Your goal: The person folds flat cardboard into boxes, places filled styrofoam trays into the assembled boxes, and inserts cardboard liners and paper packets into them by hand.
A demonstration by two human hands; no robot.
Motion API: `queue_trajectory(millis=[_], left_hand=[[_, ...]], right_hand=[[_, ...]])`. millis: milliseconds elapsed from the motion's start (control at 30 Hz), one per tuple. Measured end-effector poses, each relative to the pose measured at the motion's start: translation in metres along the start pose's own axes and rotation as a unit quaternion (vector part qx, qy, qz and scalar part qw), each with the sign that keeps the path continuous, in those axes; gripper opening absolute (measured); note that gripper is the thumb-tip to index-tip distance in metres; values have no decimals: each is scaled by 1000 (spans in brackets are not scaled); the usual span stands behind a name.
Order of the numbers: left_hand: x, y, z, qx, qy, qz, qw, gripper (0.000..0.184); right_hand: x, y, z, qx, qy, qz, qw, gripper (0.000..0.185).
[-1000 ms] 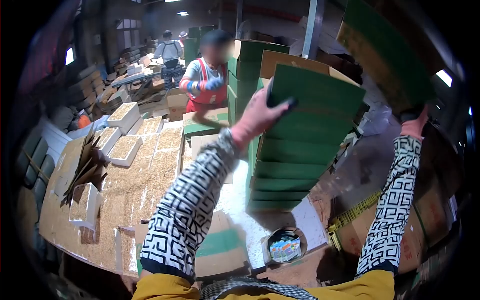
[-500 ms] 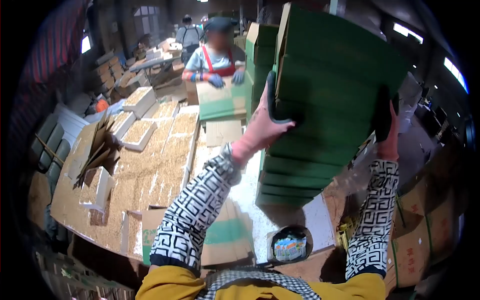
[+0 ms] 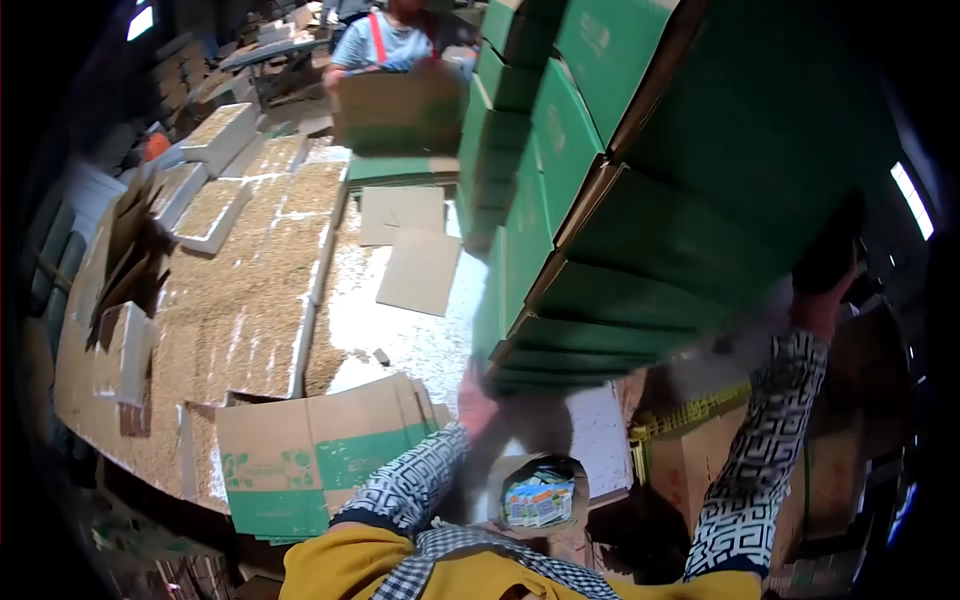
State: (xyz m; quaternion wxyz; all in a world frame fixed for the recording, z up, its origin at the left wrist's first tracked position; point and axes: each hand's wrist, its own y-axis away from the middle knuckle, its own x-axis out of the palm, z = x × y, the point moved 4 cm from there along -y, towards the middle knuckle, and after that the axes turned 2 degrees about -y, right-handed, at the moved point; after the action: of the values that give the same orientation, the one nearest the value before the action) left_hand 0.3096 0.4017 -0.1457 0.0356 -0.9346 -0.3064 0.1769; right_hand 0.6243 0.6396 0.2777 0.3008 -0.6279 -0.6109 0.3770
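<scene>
A tall stack of green cardboard boxes (image 3: 650,220) rises in front of me and leans toward the right. My left hand (image 3: 476,400), in a pink glove, is low at the stack's near left corner; its fingers are blurred and partly hidden. On the stack's right side is my right hand (image 3: 828,285), in a pink and dark glove, its fingers lost in shadow. Flattened green and brown cartons (image 3: 320,440) lie beside my left forearm. Just below my left hand, a round container (image 3: 578,508) holds colourful packets (image 3: 538,502).
Trays of light brown grain-like material (image 3: 240,290) cover the left side. Loose cardboard sheets (image 3: 418,270) lie on the white surface. Across from me a person (image 3: 385,45) holds a cardboard box (image 3: 400,108). Brown cartons and a yellow plastic strip (image 3: 690,408) are at lower right.
My left hand has moved from the upper box down to the stack's lower corner. My right hand has shifted slightly right. The view has tilted down, and the other person has raised a cardboard box.
</scene>
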Motion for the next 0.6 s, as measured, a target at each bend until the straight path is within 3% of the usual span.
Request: queue_trajectory(millis=[67, 133, 167, 267, 467, 600], left_hand=[[21, -10, 15, 27, -143, -36, 989, 86], [43, -30, 23, -31, -101, -28, 994, 85], [50, -46, 30, -50, -60, -22, 997, 86], [73, -93, 39, -68, -39, -30, 996, 89], [117, -144, 36, -37, -111, -67, 991, 93], [131, -164, 50, -37, -54, -46, 997, 97]], right_hand=[[45, 9, 0, -46, 222, 77, 971, 44], [66, 6, 17, 26, 67, 126, 989, 44], [64, 0, 30, 107, -114, 121, 980, 45], [64, -9, 72, 209, -348, 117, 906, 45], [63, -5, 112, 263, -465, 134, 835, 47], [64, -4, 126, 280, -512, 140, 800, 48]])
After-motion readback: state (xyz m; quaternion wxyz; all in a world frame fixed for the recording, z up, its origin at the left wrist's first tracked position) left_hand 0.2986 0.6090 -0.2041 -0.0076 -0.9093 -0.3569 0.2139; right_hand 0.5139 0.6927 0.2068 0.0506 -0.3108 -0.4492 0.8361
